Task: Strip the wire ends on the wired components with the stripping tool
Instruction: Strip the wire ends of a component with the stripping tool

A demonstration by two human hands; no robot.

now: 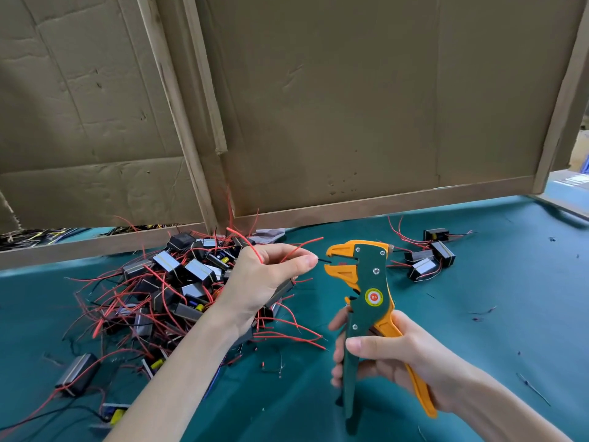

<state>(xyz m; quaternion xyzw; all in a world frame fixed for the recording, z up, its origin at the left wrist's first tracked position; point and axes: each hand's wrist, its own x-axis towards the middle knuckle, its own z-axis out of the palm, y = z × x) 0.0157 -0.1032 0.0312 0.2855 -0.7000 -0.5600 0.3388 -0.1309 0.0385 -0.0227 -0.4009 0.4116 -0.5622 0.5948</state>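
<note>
My left hand (271, 275) holds a dark wired component (282, 291) in its palm and pinches its thin black wire (324, 260) between thumb and forefinger. The wire's tip pokes into the open orange jaws of the stripping tool (366, 301). My right hand (382, 352) grips the tool's green and orange handles, holding it upright with the jaws facing left. A big tangled pile of wired components (172, 288) with red and black wires lies on the teal table (494, 314) to the left, behind my left arm.
A small group of components (427, 256) with red wires lies at the back right. Bits of cut insulation (481, 312) are scattered over the cloth. Tall cardboard panels (334, 106) in wooden frames stand along the table's far edge. One more component (78, 374) sits at the near left.
</note>
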